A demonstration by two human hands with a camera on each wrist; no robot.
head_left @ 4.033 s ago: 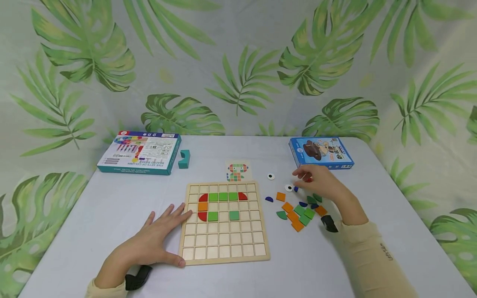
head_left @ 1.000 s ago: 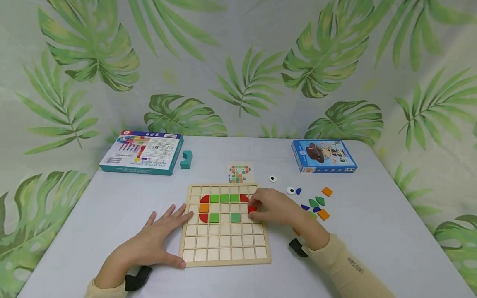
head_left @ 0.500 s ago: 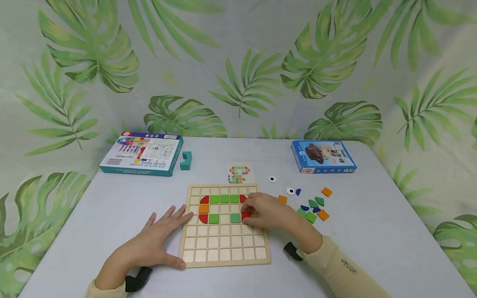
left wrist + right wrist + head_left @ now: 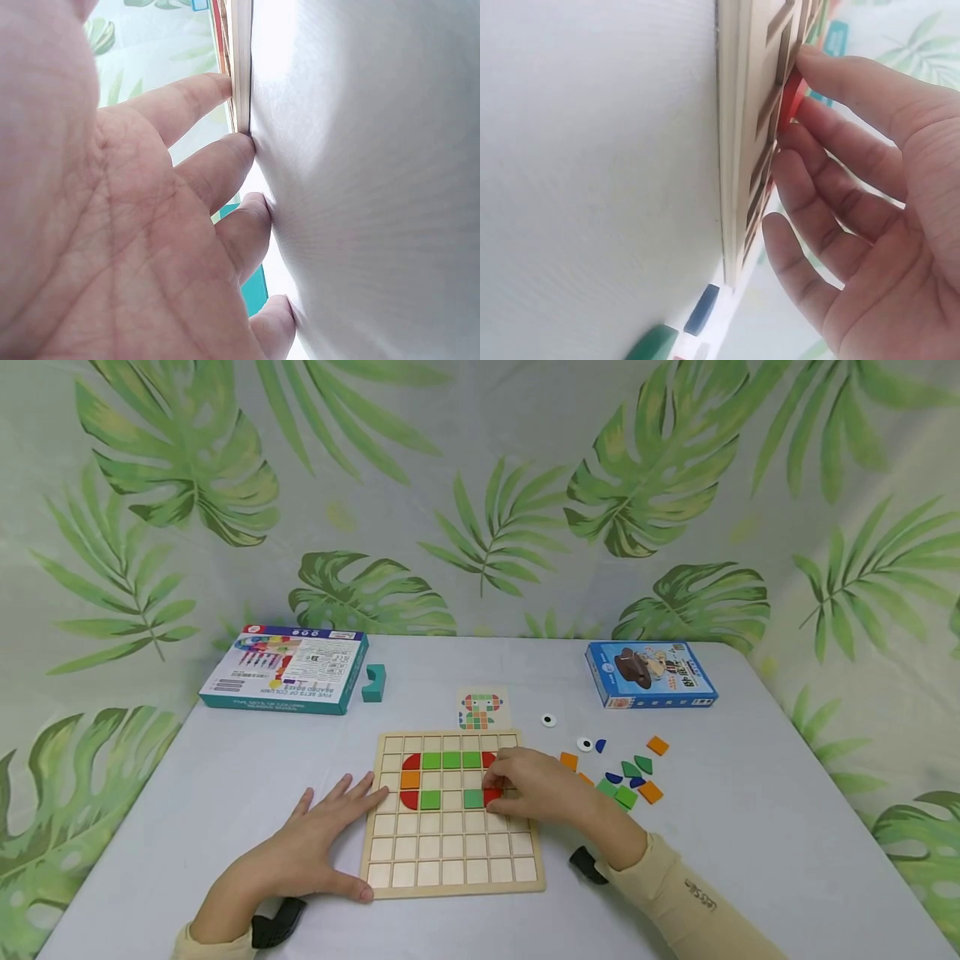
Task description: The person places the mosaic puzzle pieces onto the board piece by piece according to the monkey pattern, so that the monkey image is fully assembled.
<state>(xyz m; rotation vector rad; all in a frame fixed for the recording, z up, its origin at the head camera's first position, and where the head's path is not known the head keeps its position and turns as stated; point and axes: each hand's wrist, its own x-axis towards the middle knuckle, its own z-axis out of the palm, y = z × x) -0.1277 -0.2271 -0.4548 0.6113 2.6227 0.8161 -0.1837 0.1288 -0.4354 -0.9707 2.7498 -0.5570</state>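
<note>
My right hand is over the right side of a wooden grid board. Its thumb and fingers pinch a red quarter-round tile, low in a cell beside a green square tile. In the right wrist view the red tile shows between thumb and index finger, right at the grid. My left hand lies spread at the board's left side, index fingertip and thumb tip at its edge. Red corner tiles, several green squares and one orange square sit in the upper rows.
Loose orange, green and blue tiles lie right of the board, below two round eye pieces. A pattern card touches the board's far edge. Behind are a white-and-teal box, a teal notched block and a blue box.
My right hand has carried the red tile from the loose pieces leftward onto the board, then slightly farther left and down into the cell beside the green square. My left hand has stayed put.
</note>
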